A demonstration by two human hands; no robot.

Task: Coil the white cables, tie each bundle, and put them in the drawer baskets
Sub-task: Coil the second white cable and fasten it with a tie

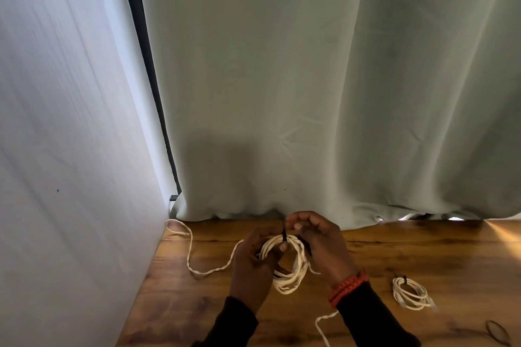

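A coil of white cable (293, 273) is held up over the wooden table (408, 256). My left hand (253, 265) grips the coil's left side, with the thumb pressed near a black tie (284, 235) wrapped round its top. My right hand (321, 245) pinches the tie's upper end between thumb and fingers. A loose white cable (191, 251) trails left across the table from behind my left hand. Another white cable end (321, 327) lies under my right forearm. A second white coil (410, 294), bound with a dark tie, lies on the table to the right.
A grey-green curtain (310, 93) hangs along the table's far edge. A white wall (70, 149) bounds the table on the left. A dark loop (497, 332), perhaps a spare tie, lies near the bottom right corner.
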